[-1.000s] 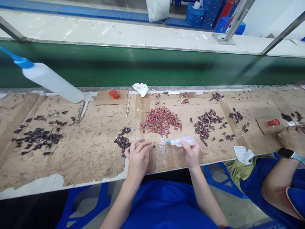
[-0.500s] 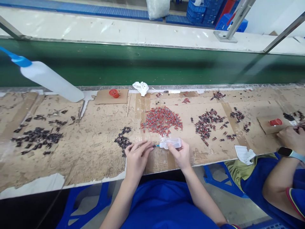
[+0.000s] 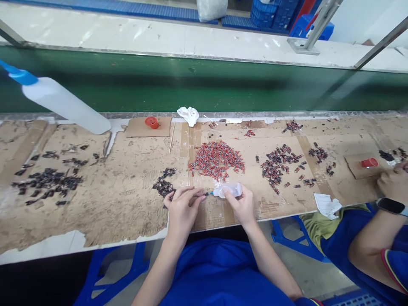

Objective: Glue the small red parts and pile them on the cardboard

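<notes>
My right hand (image 3: 242,206) is closed around a small translucent squeeze bottle (image 3: 232,190), tipped on its side with its thin blue nozzle pointing left. The nozzle tip meets a small black part (image 3: 205,194) pinched in the fingertips of my left hand (image 3: 185,205); the part is mostly hidden by the fingers. Just left of that hand lies a pile of small black parts (image 3: 163,182). Beyond both hands spreads a heap of small red-and-black parts (image 3: 218,159). Off to the right sits another pile of dark, reddish parts (image 3: 276,163).
A large white bottle with a blue spout (image 3: 65,104) leans in at the left. A red cup (image 3: 152,123) stands on cardboard near a thin stick (image 3: 171,138) and crumpled tissue (image 3: 188,115). At the right, a co-worker's hands (image 3: 393,185) are near another red cup (image 3: 369,162).
My hands keep almost the same pose, with the nozzle still at the black part. The view has shifted slightly. The co-worker's hand and watch have moved a little to the right.
</notes>
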Demonstrator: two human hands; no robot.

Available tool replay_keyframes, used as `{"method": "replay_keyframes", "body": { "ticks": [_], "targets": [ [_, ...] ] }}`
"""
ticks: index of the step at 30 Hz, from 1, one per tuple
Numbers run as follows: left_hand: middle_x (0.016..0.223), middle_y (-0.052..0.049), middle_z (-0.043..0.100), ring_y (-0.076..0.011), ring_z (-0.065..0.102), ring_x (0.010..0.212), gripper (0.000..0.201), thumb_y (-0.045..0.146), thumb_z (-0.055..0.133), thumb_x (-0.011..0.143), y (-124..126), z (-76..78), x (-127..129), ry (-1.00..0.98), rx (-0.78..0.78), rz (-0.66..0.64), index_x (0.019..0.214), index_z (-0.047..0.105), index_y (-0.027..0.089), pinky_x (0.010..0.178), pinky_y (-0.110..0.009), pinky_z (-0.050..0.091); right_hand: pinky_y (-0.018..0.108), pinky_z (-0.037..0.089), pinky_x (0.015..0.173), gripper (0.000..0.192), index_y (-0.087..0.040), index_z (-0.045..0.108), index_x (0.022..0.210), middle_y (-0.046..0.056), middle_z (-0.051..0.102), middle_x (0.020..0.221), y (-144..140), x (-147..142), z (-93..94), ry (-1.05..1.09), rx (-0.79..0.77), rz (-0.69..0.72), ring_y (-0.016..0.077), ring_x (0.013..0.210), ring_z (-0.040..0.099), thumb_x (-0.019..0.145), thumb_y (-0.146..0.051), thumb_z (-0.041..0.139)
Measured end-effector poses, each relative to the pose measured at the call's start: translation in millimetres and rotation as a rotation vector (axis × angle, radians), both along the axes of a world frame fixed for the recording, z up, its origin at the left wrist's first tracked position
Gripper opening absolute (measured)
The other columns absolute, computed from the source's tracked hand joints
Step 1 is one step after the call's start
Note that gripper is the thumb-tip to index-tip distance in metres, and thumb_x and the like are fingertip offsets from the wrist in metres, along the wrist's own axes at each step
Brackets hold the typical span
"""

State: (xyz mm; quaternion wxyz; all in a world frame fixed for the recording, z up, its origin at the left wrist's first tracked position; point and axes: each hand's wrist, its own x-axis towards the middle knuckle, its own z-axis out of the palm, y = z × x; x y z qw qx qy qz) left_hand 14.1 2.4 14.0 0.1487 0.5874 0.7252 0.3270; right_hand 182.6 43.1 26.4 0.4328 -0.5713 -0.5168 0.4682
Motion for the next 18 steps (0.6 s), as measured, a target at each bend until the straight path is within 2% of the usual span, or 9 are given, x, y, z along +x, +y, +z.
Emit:
{"method": "replay_keyframes", "body": {
  "ticks": [5, 18],
  "targets": [
    [0.074, 0.002, 0.077, -0.0266, 0.066, 0.095, 0.007, 0.026, 0.07, 0.08, 1.3, 1.0, 1.0, -0.043, -0.014, 0.017, 0.083, 0.073, 0.031, 0.094, -0.045, 0.026, 0.027, 0.046, 0.057, 0.022, -0.017, 0.065, 0.069, 0.002, 0.066, 0.063, -0.2, 0.9, -2.6, 0.039, -0.013, -0.023, 0.0156, 0.058, 0.056, 0.072, -0.039, 0.068],
    [0.074, 0.002, 0.076, -0.0275, 0.065, 0.094, 0.011, 0.023, 0.073, 0.075, 1.9, -2.6, -0.7, -0.084, -0.009, 0.013, 0.083, 0.073, 0.031, 0.094, -0.047, 0.025, 0.025, 0.045, 0.053, 0.023, -0.018, 0.064, 0.068, 0.001, 0.064, 0.061, 0.6, -0.7, 1.4, 0.043, -0.007, 0.021, 0.0149, 0.056, 0.055, 0.071, -0.04, 0.068]
  ]
}}
